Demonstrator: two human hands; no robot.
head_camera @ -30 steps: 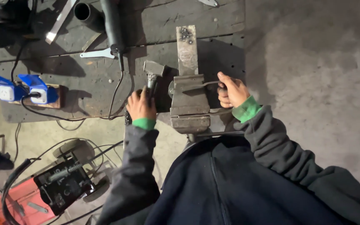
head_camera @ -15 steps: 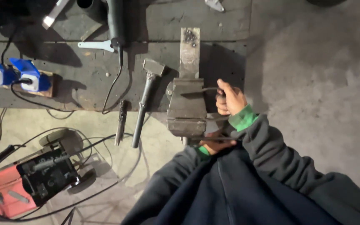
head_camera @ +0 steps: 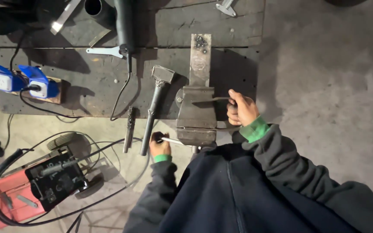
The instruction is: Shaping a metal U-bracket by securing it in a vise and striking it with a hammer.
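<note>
A bench vise [head_camera: 196, 115] of dull grey metal sits at the near edge of a dark, scuffed workbench [head_camera: 238, 26], its front overhanging the edge. The left hand [head_camera: 159, 145] is closed around the vise's bright handle bar [head_camera: 174, 141], below the bench edge. The right hand [head_camera: 241, 110] grips a thin dark metal rod [head_camera: 212, 100] that lies across the top of the vise. A hammer [head_camera: 155, 103] lies just left of the vise, its handle reaching past the bench edge. A flat steel bar [head_camera: 200, 58] runs away from the vise. Bare concrete floor [head_camera: 333, 86] lies open to the right. On the left, two blue socket boxes [head_camera: 20, 82] rest on a wood block, and a red-and-black welding machine [head_camera: 35, 183] stands among cables.
</note>
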